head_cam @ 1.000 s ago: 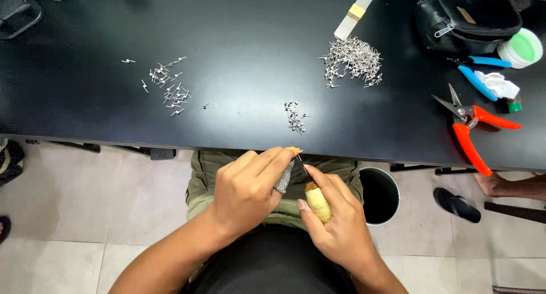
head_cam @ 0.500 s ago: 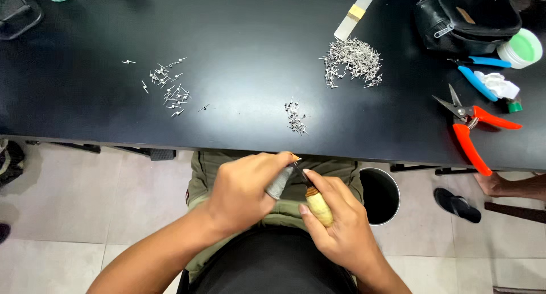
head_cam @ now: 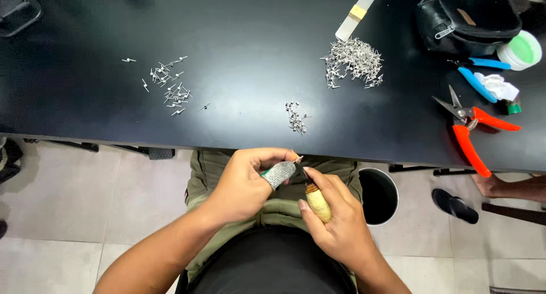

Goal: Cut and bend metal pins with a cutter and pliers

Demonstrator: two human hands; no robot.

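My left hand (head_cam: 245,183) is over my lap, its thumb in a grey knitted guard (head_cam: 278,173), pinching a tiny metal piece (head_cam: 297,159) at the fingertips. My right hand (head_cam: 340,226) grips a small knife by its pale wooden handle (head_cam: 318,202); the short dark blade (head_cam: 301,170) points up at the pinched piece. Both hands sit just below the front edge of the black table (head_cam: 239,32).
On the table lie a small heap of metal pins (head_cam: 296,116), a bigger heap (head_cam: 352,62) and a scattered group (head_cam: 168,86). Orange snips (head_cam: 472,129), blue pliers (head_cam: 475,78), a green-lidded tub (head_cam: 523,49) and a black pouch (head_cam: 469,15) sit right. A bin (head_cam: 378,194) stands below.
My left hand has shifted slightly and its guarded thumb now shows against the blade; the knife stays in my right hand near the same spot.
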